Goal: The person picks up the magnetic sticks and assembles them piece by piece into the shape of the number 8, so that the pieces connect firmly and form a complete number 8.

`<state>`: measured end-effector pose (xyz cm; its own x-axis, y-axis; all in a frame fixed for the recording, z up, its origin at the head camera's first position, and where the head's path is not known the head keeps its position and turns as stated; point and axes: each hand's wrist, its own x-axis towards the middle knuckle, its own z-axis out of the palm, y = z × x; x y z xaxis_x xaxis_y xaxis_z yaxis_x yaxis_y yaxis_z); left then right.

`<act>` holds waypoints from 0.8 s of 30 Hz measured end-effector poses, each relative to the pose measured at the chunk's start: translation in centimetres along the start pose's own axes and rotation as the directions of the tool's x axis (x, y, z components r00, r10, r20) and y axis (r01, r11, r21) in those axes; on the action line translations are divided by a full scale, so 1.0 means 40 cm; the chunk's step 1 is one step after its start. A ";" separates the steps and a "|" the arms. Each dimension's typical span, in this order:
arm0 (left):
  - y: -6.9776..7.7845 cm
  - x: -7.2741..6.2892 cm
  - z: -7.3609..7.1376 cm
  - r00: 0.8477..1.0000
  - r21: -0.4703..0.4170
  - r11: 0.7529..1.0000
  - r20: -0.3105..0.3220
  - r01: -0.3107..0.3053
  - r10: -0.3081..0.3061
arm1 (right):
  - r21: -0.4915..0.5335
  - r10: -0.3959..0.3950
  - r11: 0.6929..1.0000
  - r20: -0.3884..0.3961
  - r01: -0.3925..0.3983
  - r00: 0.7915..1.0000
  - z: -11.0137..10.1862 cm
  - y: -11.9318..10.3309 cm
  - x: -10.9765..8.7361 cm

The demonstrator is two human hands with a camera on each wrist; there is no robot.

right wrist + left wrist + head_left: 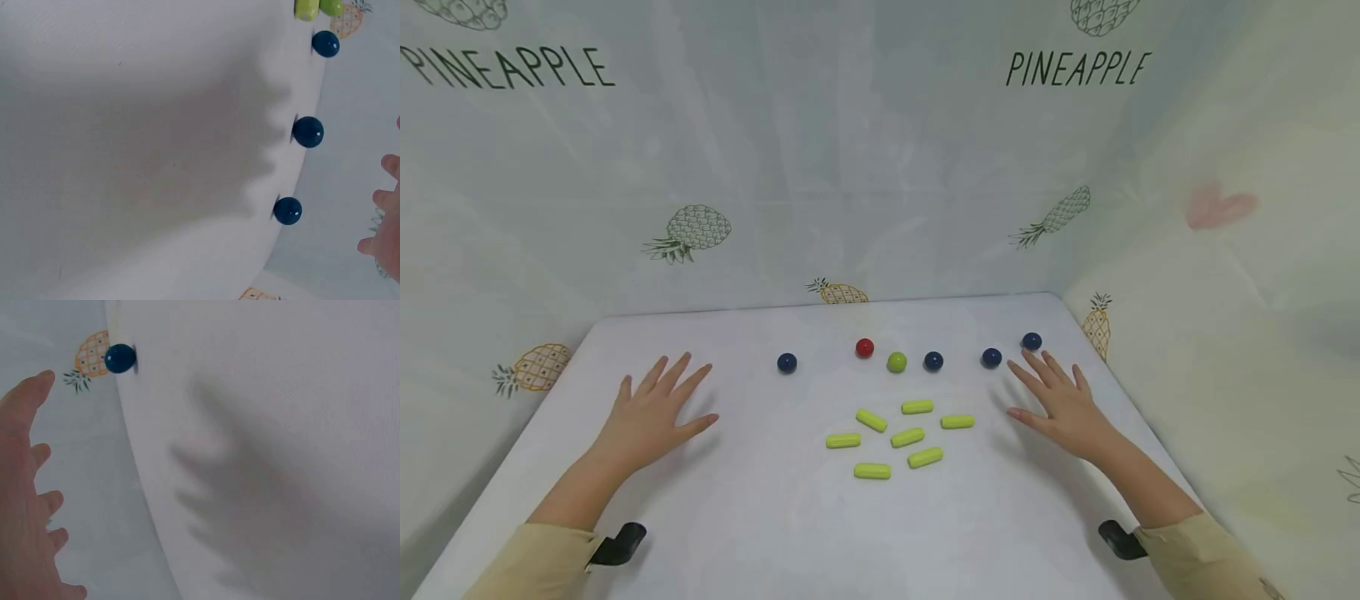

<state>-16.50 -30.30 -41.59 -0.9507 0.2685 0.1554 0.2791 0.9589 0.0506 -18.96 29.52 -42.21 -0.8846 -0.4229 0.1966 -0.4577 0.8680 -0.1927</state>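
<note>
My left hand (647, 417) hovers over the left side of the white table, fingers spread and holding nothing. Nearest to it is a dark blue ball (787, 363), also visible in the left wrist view. On the right, my right hand (1063, 412) is spread over the table with nothing in it; its fingertips come close to two dark blue balls (992, 358) (1032, 342). Between the hands, a red ball (865, 348), a green ball (897, 362) and another blue ball (933, 362) form a loose row. Several yellow-green short sticks (907, 437) lie scattered in front of them.
The white table (737, 517) ends at a back edge against a hanging cloth (880, 167) printed with pineapples. More of this cloth hangs along the right side. A black strap piece (619, 544) shows at the left cuff, another black piece (1122, 540) at the right.
</note>
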 end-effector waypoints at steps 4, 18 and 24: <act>0.025 0.004 -0.013 1.000 -0.007 1.000 0.011 -0.005 0.005 | 0.046 0.000 0.999 0.017 -0.001 1.000 -0.001 -0.016 0.008; 0.119 0.018 -0.013 0.996 0.026 0.996 -0.017 -0.088 0.089 | 0.177 -0.039 0.984 0.036 0.032 0.999 0.041 -0.087 0.044; 0.164 0.019 -0.003 0.992 0.024 0.992 -0.002 -0.127 0.127 | 0.231 -0.080 0.970 0.019 0.074 0.997 0.052 -0.120 0.057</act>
<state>-15.36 -23.81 -41.01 -0.9075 0.3876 0.1620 0.3939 0.9191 0.0072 -18.97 23.86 -42.83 -0.8465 -0.4959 0.1935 -0.5299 0.7507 -0.3945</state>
